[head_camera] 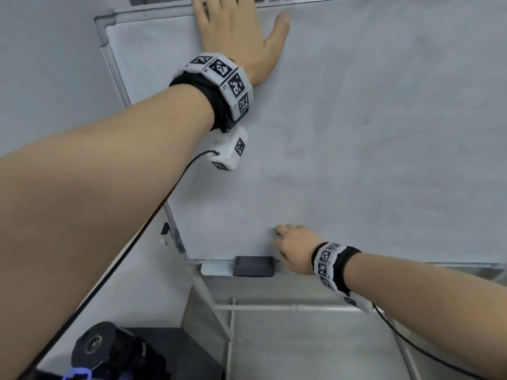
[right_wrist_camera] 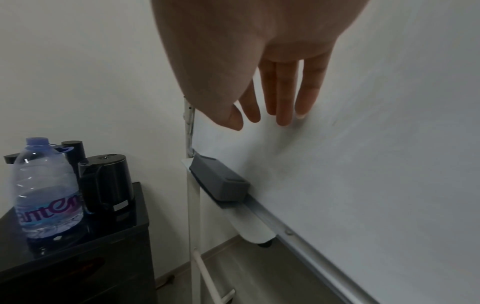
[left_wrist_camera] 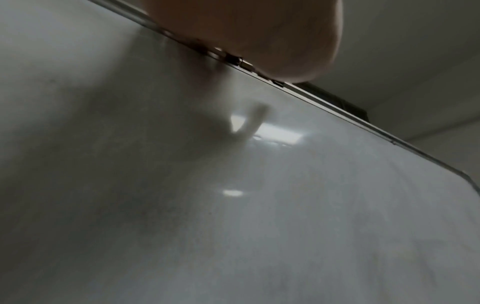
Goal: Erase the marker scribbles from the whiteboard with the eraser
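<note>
The whiteboard (head_camera: 370, 138) fills most of the head view; its surface (left_wrist_camera: 233, 205) looks grey and smudged, with no clear marker lines. My left hand (head_camera: 236, 31) lies flat against the board's top edge, fingers spread over the frame. The dark grey eraser (head_camera: 254, 266) sits on the tray at the board's bottom left corner, also seen as the eraser (right_wrist_camera: 221, 182) in the right wrist view. My right hand (head_camera: 295, 249) hovers just right of and above the eraser, with relaxed straight fingers (right_wrist_camera: 284, 96) near the board (right_wrist_camera: 376, 144), holding nothing.
A black cabinet (right_wrist_camera: 78, 257) stands left of the board stand, carrying a large water bottle (right_wrist_camera: 46, 189) and a black kettle (right_wrist_camera: 106, 183). The stand's white legs (head_camera: 219, 308) run below the tray. A grey wall (head_camera: 41, 64) lies to the left.
</note>
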Action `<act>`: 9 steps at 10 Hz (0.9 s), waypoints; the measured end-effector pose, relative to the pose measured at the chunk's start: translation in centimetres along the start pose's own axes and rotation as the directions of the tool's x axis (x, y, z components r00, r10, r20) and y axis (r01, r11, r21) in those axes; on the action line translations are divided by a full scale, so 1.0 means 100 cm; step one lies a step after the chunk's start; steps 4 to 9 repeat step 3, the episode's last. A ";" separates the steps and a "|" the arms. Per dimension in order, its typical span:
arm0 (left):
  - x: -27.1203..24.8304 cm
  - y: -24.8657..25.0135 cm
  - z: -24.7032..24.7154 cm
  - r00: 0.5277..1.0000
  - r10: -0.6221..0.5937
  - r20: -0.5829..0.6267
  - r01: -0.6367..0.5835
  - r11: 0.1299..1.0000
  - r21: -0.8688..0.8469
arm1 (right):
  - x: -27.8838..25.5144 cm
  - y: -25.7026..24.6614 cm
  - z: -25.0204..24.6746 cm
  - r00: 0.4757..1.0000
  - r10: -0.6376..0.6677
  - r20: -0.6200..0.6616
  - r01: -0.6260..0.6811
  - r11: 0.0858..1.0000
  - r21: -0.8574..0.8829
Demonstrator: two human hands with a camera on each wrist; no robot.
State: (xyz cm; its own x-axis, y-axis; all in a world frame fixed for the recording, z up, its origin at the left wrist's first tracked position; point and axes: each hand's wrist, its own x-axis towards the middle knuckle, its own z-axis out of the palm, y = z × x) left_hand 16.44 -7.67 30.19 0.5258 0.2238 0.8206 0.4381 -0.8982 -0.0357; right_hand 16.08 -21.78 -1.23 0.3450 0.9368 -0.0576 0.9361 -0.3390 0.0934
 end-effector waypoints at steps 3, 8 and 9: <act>-0.058 0.049 0.000 0.894 0.391 -0.221 -0.449 0.770 -0.454 | -0.028 0.034 -0.016 0.996 -0.029 -0.085 0.024 0.998 -0.050; -0.058 0.049 0.000 0.894 0.391 -0.221 -0.449 0.770 -0.454 | -0.028 0.034 -0.016 0.996 -0.029 -0.085 0.024 0.998 -0.050; -0.058 0.049 0.000 0.894 0.391 -0.221 -0.449 0.770 -0.454 | -0.028 0.034 -0.016 0.996 -0.029 -0.085 0.024 0.998 -0.050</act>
